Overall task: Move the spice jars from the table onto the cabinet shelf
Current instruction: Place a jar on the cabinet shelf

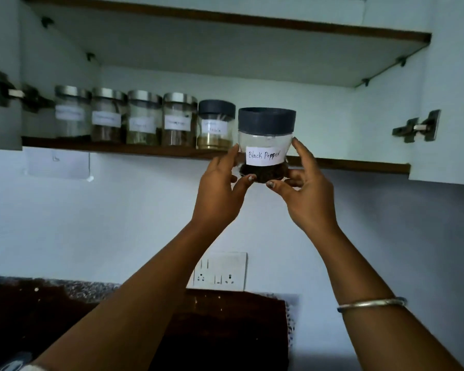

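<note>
Vertically held, pepper jar [265, 144], lid [267, 121] up

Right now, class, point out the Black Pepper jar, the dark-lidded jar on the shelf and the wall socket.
Black Pepper jar [264, 156], head view, on its paper label.
dark-lidded shelf jar [214, 127], head view, on its label.
wall socket [220, 271], head view, on its white faceplate.

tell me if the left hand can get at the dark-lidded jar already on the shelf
Probably, but not freely: the left hand grips the Black Pepper jar together with the right hand. The dark-lidded jar stands close above it at the shelf front, with nothing between them.
</note>
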Motion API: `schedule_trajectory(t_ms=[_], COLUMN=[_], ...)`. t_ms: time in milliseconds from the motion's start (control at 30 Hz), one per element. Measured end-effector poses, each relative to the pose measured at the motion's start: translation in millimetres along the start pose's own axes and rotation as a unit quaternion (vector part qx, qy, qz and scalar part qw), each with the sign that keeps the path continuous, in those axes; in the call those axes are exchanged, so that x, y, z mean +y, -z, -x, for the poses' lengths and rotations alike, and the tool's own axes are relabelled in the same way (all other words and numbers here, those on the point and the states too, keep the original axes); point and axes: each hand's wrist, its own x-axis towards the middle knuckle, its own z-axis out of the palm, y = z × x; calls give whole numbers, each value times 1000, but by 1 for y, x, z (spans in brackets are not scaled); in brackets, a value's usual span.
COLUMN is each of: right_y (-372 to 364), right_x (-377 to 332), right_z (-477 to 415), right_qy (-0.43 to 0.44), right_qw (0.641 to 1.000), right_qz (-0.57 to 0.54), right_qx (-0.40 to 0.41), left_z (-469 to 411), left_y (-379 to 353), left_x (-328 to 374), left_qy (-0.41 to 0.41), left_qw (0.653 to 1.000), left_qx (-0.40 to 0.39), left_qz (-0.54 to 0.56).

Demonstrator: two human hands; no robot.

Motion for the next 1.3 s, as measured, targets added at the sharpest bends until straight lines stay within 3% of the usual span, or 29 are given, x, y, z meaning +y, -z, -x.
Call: schedule_trajectory(t_ms=[333, 767, 1300], right_y=[-31, -60, -70], right_x=[22, 39, 38], right_z=[-67, -84, -86], right_qy=[18, -2, -27], right_qw=[998, 981, 941], right_qz=[47, 188, 336], right_qx=[45, 49, -13], left_z=[-69, -79, -76], left_y=[-31, -60, -71], left_x=[-23, -56, -64], left_qy=[-18, -13, -18], left_qw=[997, 993, 983], left_qx=[62, 118, 47], left_qz=[29, 5, -178])
